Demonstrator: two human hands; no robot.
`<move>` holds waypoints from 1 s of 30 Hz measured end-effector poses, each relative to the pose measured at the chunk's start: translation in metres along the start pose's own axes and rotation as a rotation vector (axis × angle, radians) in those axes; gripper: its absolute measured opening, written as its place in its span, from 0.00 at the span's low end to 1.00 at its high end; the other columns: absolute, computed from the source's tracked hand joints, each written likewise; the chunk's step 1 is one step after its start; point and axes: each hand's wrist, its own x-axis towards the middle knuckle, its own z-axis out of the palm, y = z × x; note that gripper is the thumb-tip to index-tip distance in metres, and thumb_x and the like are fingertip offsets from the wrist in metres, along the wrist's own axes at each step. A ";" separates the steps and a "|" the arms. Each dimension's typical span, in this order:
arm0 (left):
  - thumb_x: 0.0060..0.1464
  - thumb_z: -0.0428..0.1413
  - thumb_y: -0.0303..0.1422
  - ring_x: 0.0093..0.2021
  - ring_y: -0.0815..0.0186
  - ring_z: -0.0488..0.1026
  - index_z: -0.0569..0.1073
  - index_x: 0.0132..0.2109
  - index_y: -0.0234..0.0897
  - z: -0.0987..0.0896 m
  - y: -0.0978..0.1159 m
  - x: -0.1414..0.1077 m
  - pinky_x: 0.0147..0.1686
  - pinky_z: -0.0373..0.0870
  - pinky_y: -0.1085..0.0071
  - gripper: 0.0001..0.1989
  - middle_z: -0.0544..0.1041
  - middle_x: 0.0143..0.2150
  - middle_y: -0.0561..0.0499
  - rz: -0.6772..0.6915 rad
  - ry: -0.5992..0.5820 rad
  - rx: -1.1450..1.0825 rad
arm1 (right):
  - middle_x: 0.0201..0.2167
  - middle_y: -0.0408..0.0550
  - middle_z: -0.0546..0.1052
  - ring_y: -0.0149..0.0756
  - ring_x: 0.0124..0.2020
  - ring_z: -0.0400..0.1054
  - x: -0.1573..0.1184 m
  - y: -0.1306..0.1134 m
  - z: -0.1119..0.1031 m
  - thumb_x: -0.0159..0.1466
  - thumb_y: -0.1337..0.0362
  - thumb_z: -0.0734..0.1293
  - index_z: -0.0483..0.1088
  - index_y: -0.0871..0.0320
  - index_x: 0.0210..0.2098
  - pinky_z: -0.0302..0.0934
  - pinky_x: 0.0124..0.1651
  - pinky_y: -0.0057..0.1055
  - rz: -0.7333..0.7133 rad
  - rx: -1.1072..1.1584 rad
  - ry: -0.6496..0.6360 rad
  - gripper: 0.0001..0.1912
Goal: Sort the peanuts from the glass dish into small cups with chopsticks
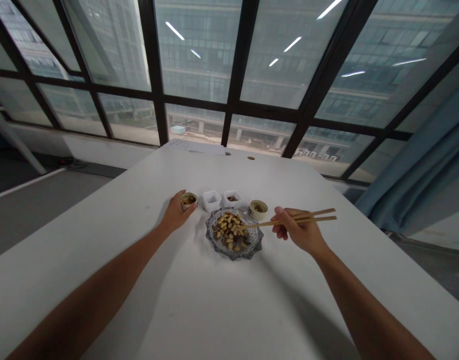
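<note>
A scalloped glass bowl (213, 241) holds yellowish nuts (227, 229) and some darker small pieces. Wooden chopsticks (304, 219) are gripped in my right hand (300, 230), their tips among the nuts on the bowl's right side. My left hand (176, 212) has its thumb and fingers around a small round cup (188, 201) with brownish pieces inside. Between that cup and a second round cup (258, 210), which has something in it, stand two white square dishes. The left dish (211, 201) shows no contents; the right dish (232, 198) has dark pieces in it.
All of this stands on a white table (199, 310). Papers (197, 147) lie at its far edge, near a small round brown spot (251, 158). Large windows with dark frames rise behind, and a blue curtain (417, 165) hangs at the right.
</note>
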 end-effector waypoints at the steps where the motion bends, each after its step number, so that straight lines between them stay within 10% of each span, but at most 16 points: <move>1: 0.55 0.56 0.49 0.57 0.55 0.72 0.61 0.61 0.37 0.000 0.000 0.000 0.57 0.69 0.57 0.32 0.74 0.57 0.39 -0.004 -0.001 -0.004 | 0.15 0.47 0.74 0.31 0.13 0.65 0.004 0.003 0.002 0.58 0.38 0.68 0.74 0.60 0.24 0.59 0.13 0.26 0.027 0.074 0.061 0.28; 12: 0.46 0.64 0.47 0.60 0.52 0.71 0.62 0.62 0.39 -0.009 0.022 -0.004 0.58 0.66 0.60 0.39 0.73 0.60 0.41 -0.231 -0.071 0.218 | 0.15 0.42 0.73 0.31 0.14 0.64 0.015 0.061 0.051 0.50 0.37 0.73 0.71 0.57 0.24 0.56 0.15 0.27 0.248 0.604 0.269 0.28; 30: 0.44 0.67 0.42 0.59 0.49 0.70 0.63 0.60 0.40 -0.013 0.027 -0.009 0.58 0.65 0.55 0.38 0.72 0.60 0.41 -0.068 -0.058 0.295 | 0.16 0.43 0.74 0.31 0.16 0.65 0.009 0.066 0.053 0.50 0.41 0.75 0.71 0.57 0.25 0.58 0.16 0.26 0.288 0.718 0.363 0.25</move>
